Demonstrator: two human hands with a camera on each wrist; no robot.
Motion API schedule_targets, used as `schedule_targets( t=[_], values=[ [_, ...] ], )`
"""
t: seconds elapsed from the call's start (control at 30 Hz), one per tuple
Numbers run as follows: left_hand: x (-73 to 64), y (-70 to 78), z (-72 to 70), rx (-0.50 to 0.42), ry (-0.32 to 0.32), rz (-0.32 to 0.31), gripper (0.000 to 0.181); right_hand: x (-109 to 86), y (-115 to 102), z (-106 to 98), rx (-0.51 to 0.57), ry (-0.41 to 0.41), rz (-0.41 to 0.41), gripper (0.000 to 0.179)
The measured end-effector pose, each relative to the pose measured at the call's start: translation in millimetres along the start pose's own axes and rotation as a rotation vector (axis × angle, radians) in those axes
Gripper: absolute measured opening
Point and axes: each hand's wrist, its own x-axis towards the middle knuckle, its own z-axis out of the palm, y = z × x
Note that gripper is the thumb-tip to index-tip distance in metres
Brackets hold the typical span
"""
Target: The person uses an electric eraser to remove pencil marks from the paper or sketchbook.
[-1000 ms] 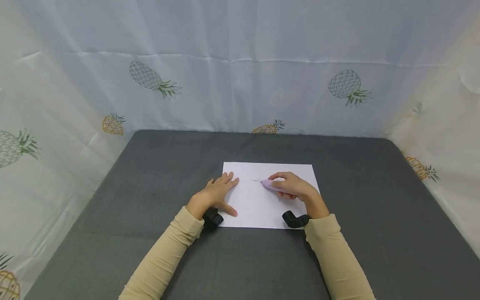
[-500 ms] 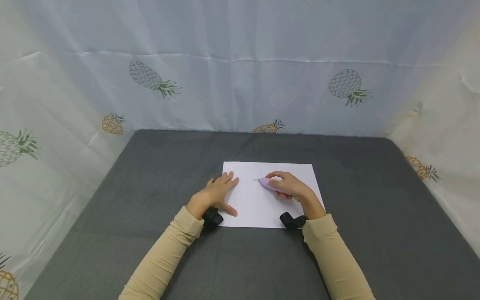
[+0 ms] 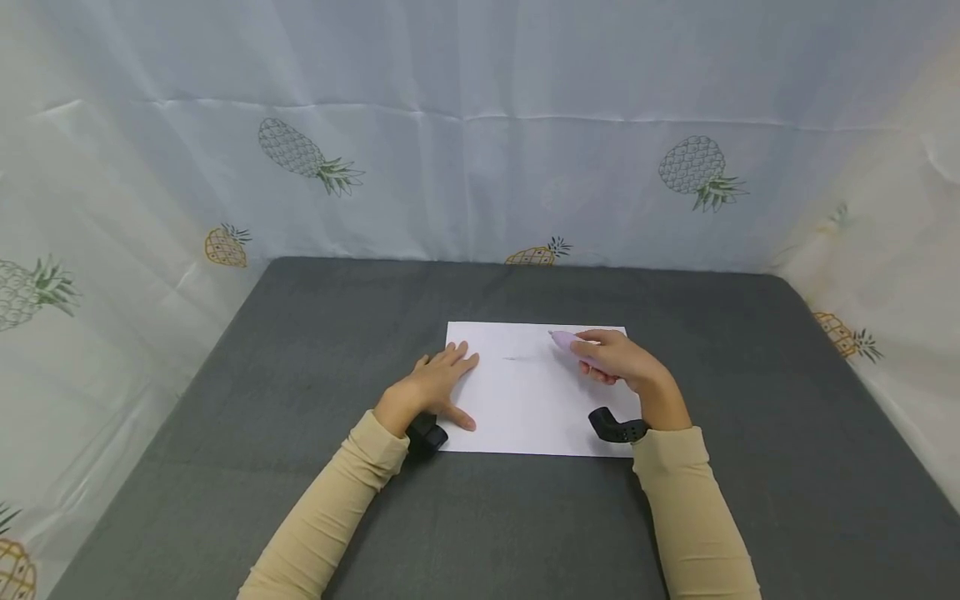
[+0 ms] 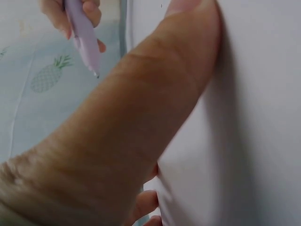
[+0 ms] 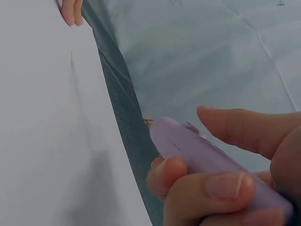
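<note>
A sheet of white paper (image 3: 517,417) lies on the table, bearing a short, thin dark mark (image 3: 517,359) left of its middle; the right wrist view shows this mark (image 5: 72,60) as narrow, nearly parallel lines. With fingers spread, the left hand (image 3: 435,387) rests on the paper's left edge. The right hand (image 3: 618,357) holds a thick lilac pen (image 3: 564,339) over the upper right part of the sheet. In the left wrist view, the pen (image 4: 84,40) has a small metallic tip, raised off the paper.
Dark grey cloth (image 3: 337,333) covers the table around the sheet. Pale curtains with pineapple prints (image 3: 690,167) hang along the back and sides. Black wrist cameras (image 3: 617,427) sit on both wrists, low over the paper's near edge.
At first the pen's tip was at the mark, shifting slightly left. Now the right hand has lifted the pen and carried it right and toward the far edge. The left hand stays put.
</note>
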Motion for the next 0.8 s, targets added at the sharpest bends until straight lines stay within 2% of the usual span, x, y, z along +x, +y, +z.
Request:
schedule_targets(
  t=[0.17,0.3,0.4,0.5,0.57,0.8],
  values=[
    [0.1,-0.2,-0.1,-0.004,0.002,-0.001,0.109,1.6,0.5,-1.1,0.051,0.021,-0.03,0.045],
    [0.7,-0.1,0.8,-0.008,0.007,0.008,0.108,2.0,2.6,0.2,0.196,-0.085,-0.072,0.045],
    [0.6,0.4,1.3,-0.007,0.007,0.009,0.108,3.6,5.0,3.5,0.303,-0.188,-0.071,0.042],
    [0.5,0.5,1.1,-0.004,0.006,-0.002,0.109,6.3,5.8,9.8,0.357,-0.279,-0.027,0.038],
    [0.6,0.4,0.9,-0.004,0.005,-0.005,0.109,7.6,4.5,15.0,0.349,-0.323,0.007,0.036],
    [0.5,-0.8,-1.0,-0.008,0.001,-0.005,0.109,9.7,-9.2,32.0,0.288,-0.377,0.139,0.034]
  ],
)
